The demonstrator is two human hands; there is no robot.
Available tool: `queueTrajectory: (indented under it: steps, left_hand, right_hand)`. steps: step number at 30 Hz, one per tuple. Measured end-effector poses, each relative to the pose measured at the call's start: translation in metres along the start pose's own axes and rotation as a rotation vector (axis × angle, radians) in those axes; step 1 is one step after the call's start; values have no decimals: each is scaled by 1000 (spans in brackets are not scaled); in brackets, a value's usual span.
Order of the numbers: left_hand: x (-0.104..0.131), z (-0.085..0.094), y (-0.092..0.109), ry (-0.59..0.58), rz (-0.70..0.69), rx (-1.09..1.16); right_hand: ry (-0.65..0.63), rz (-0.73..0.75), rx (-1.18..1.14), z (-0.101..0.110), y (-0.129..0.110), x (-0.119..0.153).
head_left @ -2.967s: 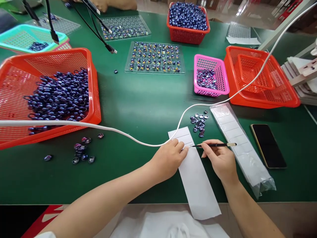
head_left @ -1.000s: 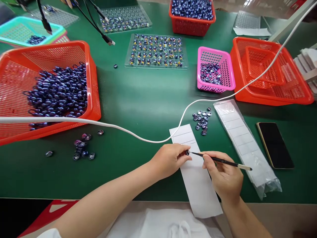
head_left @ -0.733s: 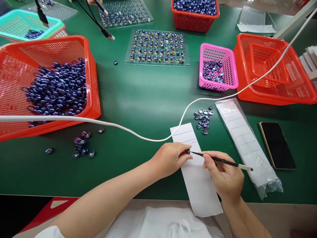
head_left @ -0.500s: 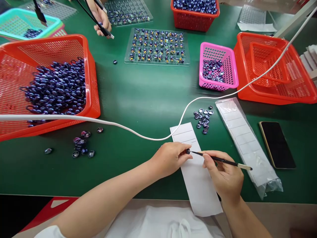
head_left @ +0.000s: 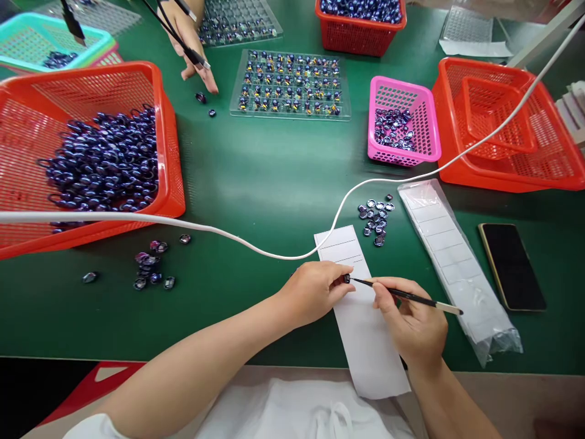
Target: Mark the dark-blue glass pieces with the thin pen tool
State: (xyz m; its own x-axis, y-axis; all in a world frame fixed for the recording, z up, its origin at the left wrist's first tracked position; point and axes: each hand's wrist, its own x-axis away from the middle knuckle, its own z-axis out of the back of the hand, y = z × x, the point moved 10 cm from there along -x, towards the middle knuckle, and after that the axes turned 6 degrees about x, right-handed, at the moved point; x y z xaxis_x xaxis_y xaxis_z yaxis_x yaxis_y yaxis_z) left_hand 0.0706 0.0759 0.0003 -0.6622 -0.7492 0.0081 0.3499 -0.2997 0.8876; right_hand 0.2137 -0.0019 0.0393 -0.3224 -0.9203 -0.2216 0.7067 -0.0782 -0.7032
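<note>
Black piece (head_left: pixel 347 278) sits pinched in left hand (head_left: pixel 313 292), facing tool (head_left: pixel 424 300) gripped by right hand (head_left: pixel 418 323).

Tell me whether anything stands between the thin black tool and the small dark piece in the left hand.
Nothing visible does: the thin black tool points at the small dark piece, and the white cable runs beyond the left hand.

This looks like a small-parts workshop: on the green table (head_left: pixel 256 177), the pink basket (head_left: pixel 388 154) has a heaped red basket (head_left: pixel 359 39) behind it, a filled tray (head_left: pixel 292 116) and a co-worker's hand (head_left: pixel 189 32) to its left, and the right hand (head_left: pixel 415 318) gripping a thin tool (head_left: pixel 439 305) in front.
</note>
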Motion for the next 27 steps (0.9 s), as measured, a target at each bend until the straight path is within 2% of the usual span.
queueTrajectory:
  steps: [5, 10, 17, 27]
  left_hand:
    - [-1, -1, -2, -4, 9, -5]
    - [0, -2, -5, -14, 37, -6]
    - [1, -3, -6, -8, 38, 11]
    - [1, -4, -5, -13, 26, -16]
  right_hand:
    - [-6, 77, 6, -2, -6, 0]
    - [41, 28, -39, 5, 3, 2]
    - [-24, 26, -30, -1, 0, 1]
    - [-35, 0, -35, -4, 2, 1]
